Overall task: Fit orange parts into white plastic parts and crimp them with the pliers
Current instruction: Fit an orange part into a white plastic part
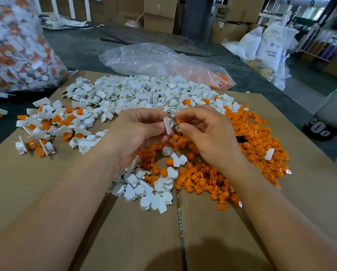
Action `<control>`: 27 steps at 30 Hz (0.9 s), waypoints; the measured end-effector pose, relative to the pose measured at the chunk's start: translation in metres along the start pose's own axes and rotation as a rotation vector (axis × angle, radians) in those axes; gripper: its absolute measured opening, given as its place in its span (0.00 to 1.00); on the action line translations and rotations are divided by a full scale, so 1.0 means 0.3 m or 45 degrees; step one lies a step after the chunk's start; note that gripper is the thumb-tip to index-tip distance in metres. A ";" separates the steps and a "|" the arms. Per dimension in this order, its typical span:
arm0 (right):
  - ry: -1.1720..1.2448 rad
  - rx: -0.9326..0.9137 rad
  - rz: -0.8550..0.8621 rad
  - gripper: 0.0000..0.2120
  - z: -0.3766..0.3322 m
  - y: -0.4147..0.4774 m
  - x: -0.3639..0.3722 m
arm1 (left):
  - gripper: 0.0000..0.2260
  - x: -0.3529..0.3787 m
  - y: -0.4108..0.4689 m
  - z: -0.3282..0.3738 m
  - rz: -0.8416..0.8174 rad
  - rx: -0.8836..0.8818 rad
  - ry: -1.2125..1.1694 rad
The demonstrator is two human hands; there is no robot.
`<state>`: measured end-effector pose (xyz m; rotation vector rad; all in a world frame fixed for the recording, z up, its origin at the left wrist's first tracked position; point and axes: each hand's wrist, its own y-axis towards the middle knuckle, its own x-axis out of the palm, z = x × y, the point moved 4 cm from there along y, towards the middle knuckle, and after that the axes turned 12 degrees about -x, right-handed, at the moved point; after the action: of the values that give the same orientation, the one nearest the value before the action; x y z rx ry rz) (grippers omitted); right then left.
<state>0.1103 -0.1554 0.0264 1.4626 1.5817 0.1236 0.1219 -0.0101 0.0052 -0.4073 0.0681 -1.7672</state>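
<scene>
Grip: left hand (136,130), white part (168,125) upright.

My desk (81,47), dark-covered, carries a cardboard sheet (46,182). On the sheet: white parts (144,92) heaped at the far side, orange parts (257,141) at right, joined pieces (52,122) at left. Beyond it, on the desk: a clear bag (154,59) and a filled bag (17,45).

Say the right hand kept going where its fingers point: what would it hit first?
Probably the white part pinched in the left hand; the right hand, holding an orange part, is nearly there.
</scene>
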 end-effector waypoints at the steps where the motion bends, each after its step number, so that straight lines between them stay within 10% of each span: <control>1: 0.009 0.011 0.002 0.15 -0.004 0.000 0.003 | 0.08 0.004 -0.002 -0.001 -0.016 0.001 0.007; 27: 0.377 0.315 0.009 0.11 0.007 -0.017 -0.005 | 0.09 0.022 -0.014 0.004 -0.004 0.215 0.273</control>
<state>0.1079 -0.1590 0.0228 1.7015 1.8837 0.1586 0.1171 -0.0151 0.0092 -0.0954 0.0694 -1.7990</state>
